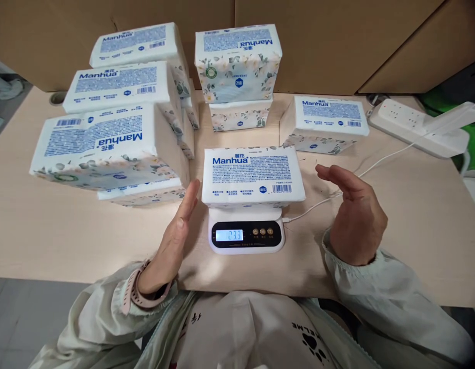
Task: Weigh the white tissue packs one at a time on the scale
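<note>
One tissue pack [253, 177] rests on the scale [247, 249], display [229, 235] lit; placement appears complete. Left hand [171, 236] and right hand [354, 220] flank it, each grip open, holding nothing. Further packs [106, 141] stand behind the scale, left and right; their status cannot be determined.

Table [414, 246]: pale wood, spanning most of my view.
Cardboard [310, 46]: brown, upright at the table's back.
Power strip [417, 125]: white, lying slantwise on my right.
Green thing [433, 100]: beyond the strip; I can't identify it.
Floor [25, 318]: grey tiles, lower left.
</note>
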`<state>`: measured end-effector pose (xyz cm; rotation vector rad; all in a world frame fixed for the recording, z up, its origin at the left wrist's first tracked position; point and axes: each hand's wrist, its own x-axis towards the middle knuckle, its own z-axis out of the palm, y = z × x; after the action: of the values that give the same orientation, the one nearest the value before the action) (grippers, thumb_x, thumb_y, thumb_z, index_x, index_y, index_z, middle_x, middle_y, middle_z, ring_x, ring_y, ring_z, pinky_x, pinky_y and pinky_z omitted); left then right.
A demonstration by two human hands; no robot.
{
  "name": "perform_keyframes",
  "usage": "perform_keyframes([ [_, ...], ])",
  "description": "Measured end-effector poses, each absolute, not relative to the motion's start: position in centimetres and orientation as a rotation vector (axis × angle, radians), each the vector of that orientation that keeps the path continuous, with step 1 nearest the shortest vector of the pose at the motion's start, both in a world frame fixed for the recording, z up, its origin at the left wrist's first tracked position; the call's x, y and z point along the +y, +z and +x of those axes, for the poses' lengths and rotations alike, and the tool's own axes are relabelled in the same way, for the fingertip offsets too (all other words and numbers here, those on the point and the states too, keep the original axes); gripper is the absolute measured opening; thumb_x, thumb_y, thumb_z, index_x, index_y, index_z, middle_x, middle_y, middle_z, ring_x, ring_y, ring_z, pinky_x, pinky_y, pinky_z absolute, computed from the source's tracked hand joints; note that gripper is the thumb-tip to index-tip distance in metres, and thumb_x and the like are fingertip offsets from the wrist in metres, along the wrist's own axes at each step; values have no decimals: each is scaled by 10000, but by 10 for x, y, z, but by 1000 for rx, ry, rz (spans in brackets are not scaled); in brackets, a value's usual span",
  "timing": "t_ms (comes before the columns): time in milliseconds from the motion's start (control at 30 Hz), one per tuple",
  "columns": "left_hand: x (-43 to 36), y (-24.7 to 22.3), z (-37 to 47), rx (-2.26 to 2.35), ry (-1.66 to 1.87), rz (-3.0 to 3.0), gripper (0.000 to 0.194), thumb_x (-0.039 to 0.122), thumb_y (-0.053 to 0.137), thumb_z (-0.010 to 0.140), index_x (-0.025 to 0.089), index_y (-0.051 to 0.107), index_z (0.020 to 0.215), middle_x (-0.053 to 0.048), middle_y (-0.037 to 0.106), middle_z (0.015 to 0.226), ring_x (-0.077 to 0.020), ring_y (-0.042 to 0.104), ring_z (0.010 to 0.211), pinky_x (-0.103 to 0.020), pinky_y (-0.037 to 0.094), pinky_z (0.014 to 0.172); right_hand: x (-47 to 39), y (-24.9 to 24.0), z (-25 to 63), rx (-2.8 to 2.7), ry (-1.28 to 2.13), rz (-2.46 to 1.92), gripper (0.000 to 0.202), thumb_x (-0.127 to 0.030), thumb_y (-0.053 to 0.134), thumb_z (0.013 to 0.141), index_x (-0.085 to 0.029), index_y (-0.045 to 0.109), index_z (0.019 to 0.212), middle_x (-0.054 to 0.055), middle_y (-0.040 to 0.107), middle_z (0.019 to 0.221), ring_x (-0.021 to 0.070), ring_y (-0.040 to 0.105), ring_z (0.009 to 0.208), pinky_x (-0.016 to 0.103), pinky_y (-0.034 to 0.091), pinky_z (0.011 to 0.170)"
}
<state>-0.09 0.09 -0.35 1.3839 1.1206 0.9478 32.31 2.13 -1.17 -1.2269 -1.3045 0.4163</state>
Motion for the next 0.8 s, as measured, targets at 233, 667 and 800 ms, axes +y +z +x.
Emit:
perform_keyframes([
  [233, 0, 1, 0, 1126, 963, 1415, 776, 780, 337, 1093, 437, 275, 1786, 96, 191, 1880, -324, 82, 1782, -569, 94, 1489, 20, -14, 324, -1355, 362, -1282, 473, -548, 379, 1112, -426, 754, 1373, 44, 828, 1327, 415, 759, 1297, 747, 546, 1192],
  [667, -4, -9, -5, 1070, 1048, 1373, 659, 688, 323, 1144, 459, 335, 1762, 91, 282, 1858, -319, 172, 1769, -577, 130, 1476, 18, -3, 319, -1283, 454, -1192, 385, -506, 538, 1105, -338, 829, 1292, 57, 862, 1230, 381, 801, 1186, 684, 578, 1157],
  [800, -4, -6, -4, 1069, 1070, 1370, 642, 682, 329, 1145, 451, 397, 1740, 95, 321, 1843, -314, 197, 1764, -563, 144, 1475, 18, -4, 318, -1274, 462, -1204, 383, -525, 551, 1103, -336, 831, 1284, 50, 865, 1223, 381, 795, 1199, 693, 557, 1180],
])
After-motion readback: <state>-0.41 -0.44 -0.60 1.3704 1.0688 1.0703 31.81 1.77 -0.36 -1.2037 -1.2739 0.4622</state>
